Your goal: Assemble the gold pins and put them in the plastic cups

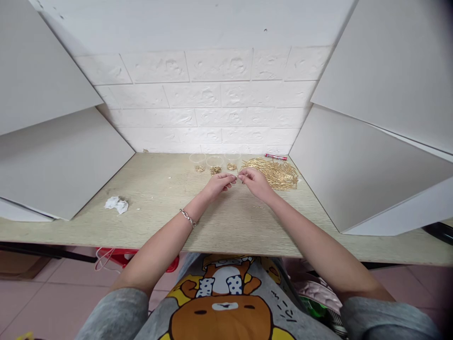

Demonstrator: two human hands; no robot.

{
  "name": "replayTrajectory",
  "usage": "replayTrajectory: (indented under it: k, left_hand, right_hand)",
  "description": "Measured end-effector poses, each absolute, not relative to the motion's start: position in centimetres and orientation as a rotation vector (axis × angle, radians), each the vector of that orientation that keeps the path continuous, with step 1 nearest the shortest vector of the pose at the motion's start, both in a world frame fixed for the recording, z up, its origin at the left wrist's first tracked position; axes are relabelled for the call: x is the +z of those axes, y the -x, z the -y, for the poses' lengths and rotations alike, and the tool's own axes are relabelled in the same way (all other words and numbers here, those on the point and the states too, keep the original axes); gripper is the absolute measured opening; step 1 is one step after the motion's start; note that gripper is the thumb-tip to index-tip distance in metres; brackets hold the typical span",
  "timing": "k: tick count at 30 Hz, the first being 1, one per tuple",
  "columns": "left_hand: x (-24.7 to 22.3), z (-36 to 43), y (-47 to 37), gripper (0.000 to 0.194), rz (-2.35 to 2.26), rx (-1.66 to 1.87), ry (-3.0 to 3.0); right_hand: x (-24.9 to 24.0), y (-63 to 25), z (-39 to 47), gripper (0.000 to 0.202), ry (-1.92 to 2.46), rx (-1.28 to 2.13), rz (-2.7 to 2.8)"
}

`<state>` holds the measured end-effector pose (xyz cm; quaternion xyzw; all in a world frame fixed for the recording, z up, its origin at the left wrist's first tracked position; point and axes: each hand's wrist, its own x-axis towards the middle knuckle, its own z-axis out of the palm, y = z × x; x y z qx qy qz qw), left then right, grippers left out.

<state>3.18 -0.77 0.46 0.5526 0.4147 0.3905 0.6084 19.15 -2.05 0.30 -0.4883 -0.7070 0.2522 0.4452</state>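
We cannot make out what, if anything, is pinched between our two hands, left [221, 183] and right [255, 183], whose curled fingers nearly meet at the tips just left of the pile [279, 175] of gold sticks, the right hand hiding that pile's near-left edge. Left of the pile we count three clear cups [214, 162], faint at the rims, and three small gold heaps [200, 168], their pieces too fine to count. Behind the pile lies one red tube [276, 157], and far left of it on the counter [159, 208], one white tissue [116, 204].
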Motion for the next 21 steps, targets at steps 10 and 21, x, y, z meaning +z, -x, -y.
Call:
replayTrajectory:
  k: [10, 21]
  left_hand:
    - [0.71, 0.89, -3.09, 0.025, -0.914, 0.874, -1.214]
    - [0.41, 0.57, -3.11, 0.025, -0.97, 0.91, -1.37]
  right_hand:
    - [-0.1, -19.08, 1.85, 0.018, 1.189, 0.747, 1.681]
    - [0.43, -18.97, 2.31, 0.015, 1.222, 0.52, 1.776]
